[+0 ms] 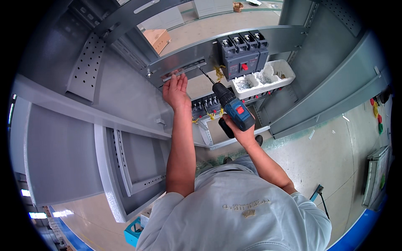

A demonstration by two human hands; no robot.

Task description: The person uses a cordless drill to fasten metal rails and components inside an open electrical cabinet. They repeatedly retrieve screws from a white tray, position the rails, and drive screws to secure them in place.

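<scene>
My right hand (242,133) is wrapped round the grip of a blue and black cordless drill (238,109). Its long thin bit (207,76) points up and left, with the tip by the right end of a short metal mounting rail (190,68). That rail lies against the grey crossbar (159,65) of a cabinet frame. My left hand (176,91) is raised to the rail's left part, fingers stretched out and their tips at its lower edge. Right of the rail, a dark grey circuit breaker (245,56) with a red switch is on the crossbar.
A white foam box (274,79) of small metal hardware sits below the breaker. More breakers (205,105) with yellow ties stand lower down. Grey cabinet panels (125,92) rise on both sides. Beyond the frame, a wooden-coloured box (157,39) stands on the floor.
</scene>
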